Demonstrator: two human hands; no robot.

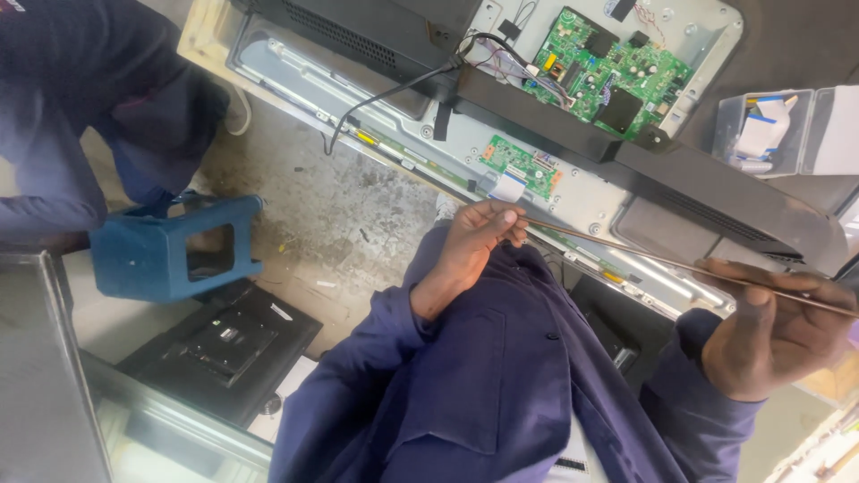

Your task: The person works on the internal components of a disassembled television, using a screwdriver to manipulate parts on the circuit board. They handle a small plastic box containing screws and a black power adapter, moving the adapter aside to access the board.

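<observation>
Both hands are on a thin strip (680,265), stretched between them just over the TV's lower edge. Left hand (474,240) pinches one end, right hand (774,326) has fingers curled round the other. Behind: opened TV back (582,192), green board (599,72), blue stool (170,246).

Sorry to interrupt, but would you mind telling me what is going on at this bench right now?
A person in a dark blue work jacket holds a thin strip stretched between both hands. The left hand pinches one end; the right hand grips it further along. Beyond the hands lies an opened flat-screen television, its back off, with a large green circuit board and a smaller green board exposed. A blue plastic stool stands on the floor nearby.
</observation>
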